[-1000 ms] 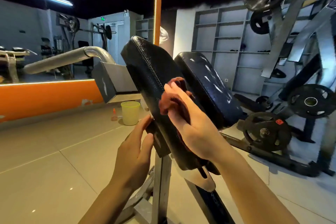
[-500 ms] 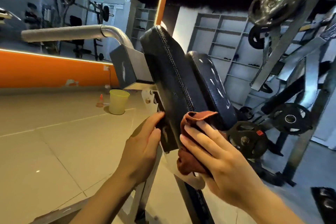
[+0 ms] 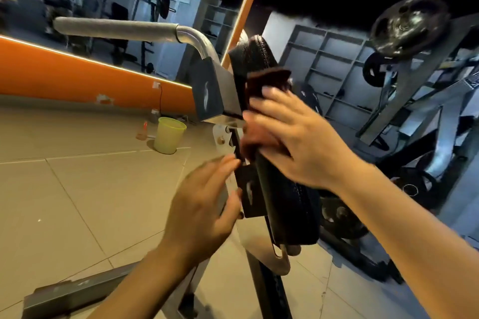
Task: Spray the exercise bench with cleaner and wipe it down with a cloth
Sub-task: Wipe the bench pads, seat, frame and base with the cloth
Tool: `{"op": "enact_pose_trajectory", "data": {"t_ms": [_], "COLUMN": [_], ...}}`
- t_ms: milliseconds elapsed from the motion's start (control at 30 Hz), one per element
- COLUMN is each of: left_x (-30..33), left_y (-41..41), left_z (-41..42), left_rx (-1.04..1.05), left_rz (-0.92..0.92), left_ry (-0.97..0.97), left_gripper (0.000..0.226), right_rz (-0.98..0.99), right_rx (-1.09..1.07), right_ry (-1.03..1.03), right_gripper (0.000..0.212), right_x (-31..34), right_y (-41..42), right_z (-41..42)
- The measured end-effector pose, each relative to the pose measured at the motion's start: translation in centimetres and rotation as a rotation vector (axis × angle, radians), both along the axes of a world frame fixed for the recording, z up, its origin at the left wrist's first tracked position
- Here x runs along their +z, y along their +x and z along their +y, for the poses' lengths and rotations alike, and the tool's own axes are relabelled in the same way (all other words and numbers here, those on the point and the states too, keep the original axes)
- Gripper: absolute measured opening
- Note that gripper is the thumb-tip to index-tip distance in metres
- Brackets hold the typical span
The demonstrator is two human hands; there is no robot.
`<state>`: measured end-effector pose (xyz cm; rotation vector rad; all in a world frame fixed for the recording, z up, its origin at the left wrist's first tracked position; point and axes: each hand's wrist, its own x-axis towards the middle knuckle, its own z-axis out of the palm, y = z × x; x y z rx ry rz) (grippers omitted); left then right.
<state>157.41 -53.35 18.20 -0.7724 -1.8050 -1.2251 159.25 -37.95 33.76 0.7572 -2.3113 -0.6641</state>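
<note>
While the pad (image 3: 285,202) stands tilted on its frame, my right hand (image 3: 298,142) has swept the cloth (image 3: 267,83) from the pad's lower edge up near its top, fingers spread and pressing it flat against the face. My left hand (image 3: 204,204), blurred, fingers straight, has slipped off the bracket (image 3: 248,189) beside the pad. I judge wiping well underway; a bucket (image 3: 169,137) sits beyond the pad.

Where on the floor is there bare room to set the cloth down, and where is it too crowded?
Bare tile floor runs left of the left hand, bordered by the yellow bin and orange wall band behind and the steel base beam in front. Right of the pad, which the right hand wipes with the cloth, weight plates and machine frames crowd the floor.
</note>
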Motion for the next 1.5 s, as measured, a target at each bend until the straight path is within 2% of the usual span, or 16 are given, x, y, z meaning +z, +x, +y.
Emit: {"op": "enact_pose_trajectory", "data": {"t_ms": [100,167,233,333,467,633,733,1000,1200,1333,1400,1500], "left_x": [2.1,4.7,7.3,9.4,9.4,9.6,9.6,9.7,9.5,9.6,9.6,9.7], "left_y": [-2.4,-4.2,-5.6,-6.7,-7.0,-6.7,-6.6,-6.5,-6.6,-6.4,-6.4,-6.4], "left_z": [-3.0,-4.7,-5.8,-6.4,-6.9,-7.2,-7.3,-7.1,-6.8,-6.9,-7.0,-7.1], "left_rx": [0.23,0.336,0.378,0.333,0.3,0.344,0.365,0.261,0.25,0.277,0.287,0.315], "left_rz": [0.298,0.359,0.327,0.236,0.208,0.238,0.279,0.296,0.324,0.315,0.31,0.315], "left_ry": [-0.019,-0.104,-0.194,-0.292,-0.268,-0.379,-0.405,-0.313,-0.298,-0.295,-0.302,-0.325], "left_gripper": [0.052,0.062,0.071,0.078,0.079,0.071,0.062,0.06,0.052,0.05,0.049,0.049], "right_rz": [-0.104,-0.13,-0.125,-0.108,0.001,0.121,0.131,-0.105,-0.019,0.07,0.067,0.044], "right_rx": [0.036,0.049,0.066,0.076,0.077,0.054,0.059,0.052,0.081,0.015,-0.015,0.001], "right_ry": [0.07,0.152,0.196,0.168,0.12,0.048,0.018,0.061,0.103,-0.012,-0.058,-0.023], "right_gripper": [0.055,0.056,0.054,0.048,0.045,0.041,0.044,0.05,0.044,0.038,0.04,0.049], "right_x": [-3.9,-4.4,-3.3,-0.8,2.9,6.8,6.2,-0.5,3.9,7.8,8.0,6.2], "right_y": [4.2,5.2,4.4,2.1,-1.9,-6.6,-6.6,2.1,-2.4,-6.6,-7.4,-5.7], "right_z": [3.0,4.2,4.1,2.5,-0.2,-3.4,-3.4,2.1,-1.1,-4.7,-5.5,-4.6]}}
